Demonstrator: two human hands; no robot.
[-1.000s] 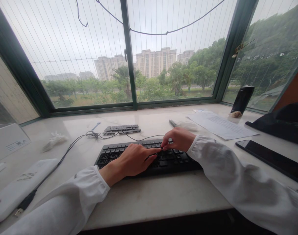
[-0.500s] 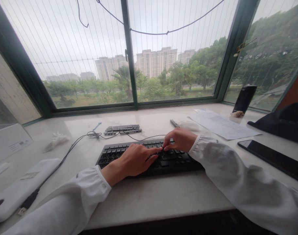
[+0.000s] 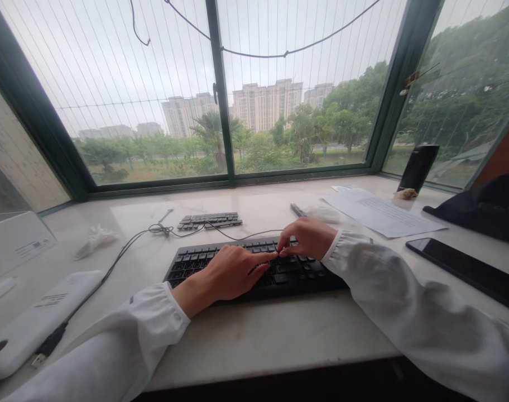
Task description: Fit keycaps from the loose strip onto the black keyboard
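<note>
View from a head-worn camera, looking down at a pale stone tabletop (image 3: 258,335) set against a wide bay window. A black keyboard (image 3: 187,267) lies near the middle of the front edge, and both of the person's hands, in white sleeves, rest on it.

The left hand (image 3: 229,273) lies palm down on the middle keys. Its index finger is stretched out to the right and the other fingers are loosely curled, gripping nothing. The right hand (image 3: 307,237) sits over the keyboard's upper rows with thumb and fingertips pinched together on a key, touching the tip of the left index finger (whether anything small is held in the pinch cannot be told).

Behind the keyboard lies a loose strip of keys (image 3: 210,220), with a dark cable (image 3: 124,251) running from beside it towards the front left corner. There a white flat device (image 3: 37,321) lies. A crumpled tissue (image 3: 93,237) is near the left edge.

To the right, a dark phone (image 3: 467,268) lies flat. A printed sheet (image 3: 380,215) lies further back, and a black cylinder (image 3: 417,167) stands at the back right corner.
</note>
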